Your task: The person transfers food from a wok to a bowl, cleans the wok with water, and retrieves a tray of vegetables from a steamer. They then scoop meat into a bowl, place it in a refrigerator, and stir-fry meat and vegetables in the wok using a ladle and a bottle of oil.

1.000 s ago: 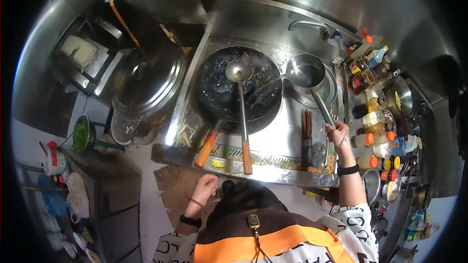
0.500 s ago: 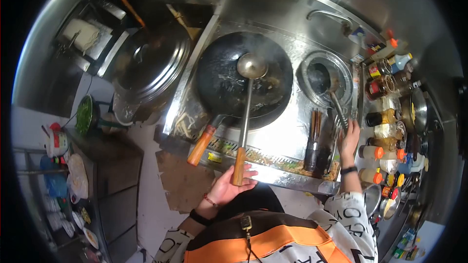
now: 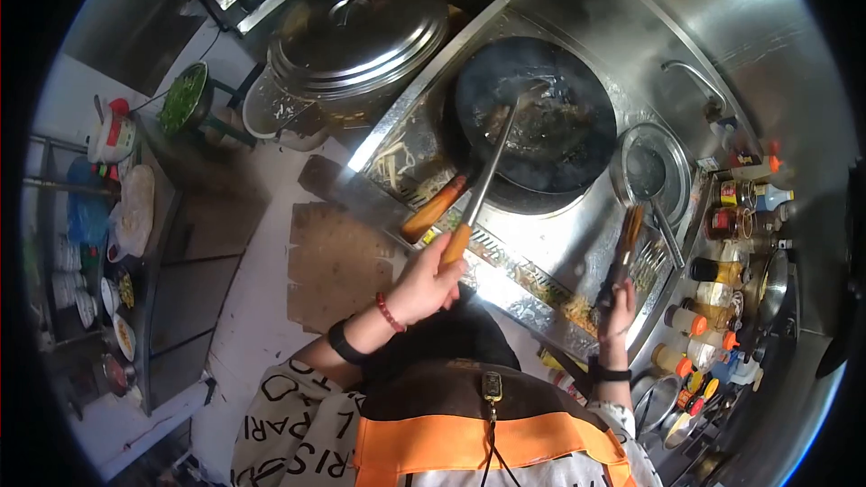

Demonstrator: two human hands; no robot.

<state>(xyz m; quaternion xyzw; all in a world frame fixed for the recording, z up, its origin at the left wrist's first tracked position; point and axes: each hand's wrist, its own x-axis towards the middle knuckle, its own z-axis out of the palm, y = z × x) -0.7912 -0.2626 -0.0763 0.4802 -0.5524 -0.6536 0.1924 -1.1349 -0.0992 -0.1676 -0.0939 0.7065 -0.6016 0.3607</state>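
My left hand (image 3: pixel 428 280) is closed around the wooden end of a long metal ladle (image 3: pixel 492 171), whose head rests low in the dark wok (image 3: pixel 577 171). The wok's wooden handle (image 3: pixel 433 210) points toward me, just beyond my left hand. On the right, my right hand (image 3: pixel 619 311) is wrapped round the dark lower part of a wok brush (image 3: pixel 629 239) with brown bristles pointing up and away. Beyond the brush, a strainer (image 3: pixel 644 171) lies over a round metal pot (image 3: pixel 681 158), its handle slanting toward the stove's right edge.
A large lidded pot (image 3: pixel 361 50) stands left of the stove (image 3: pixel 564 230). Several seasoning bottles and jars (image 3: pixel 713 271) line the right side. A faucet (image 3: pixel 699 77) is behind the round pot. At left are a bowl of greens (image 3: pixel 185 99) and a shelf with dishes.
My view has turned and shifted. My left hand has gone from lying open under the ladle's handle to gripping it. My right hand has left the strainer's handle and taken the wok brush.
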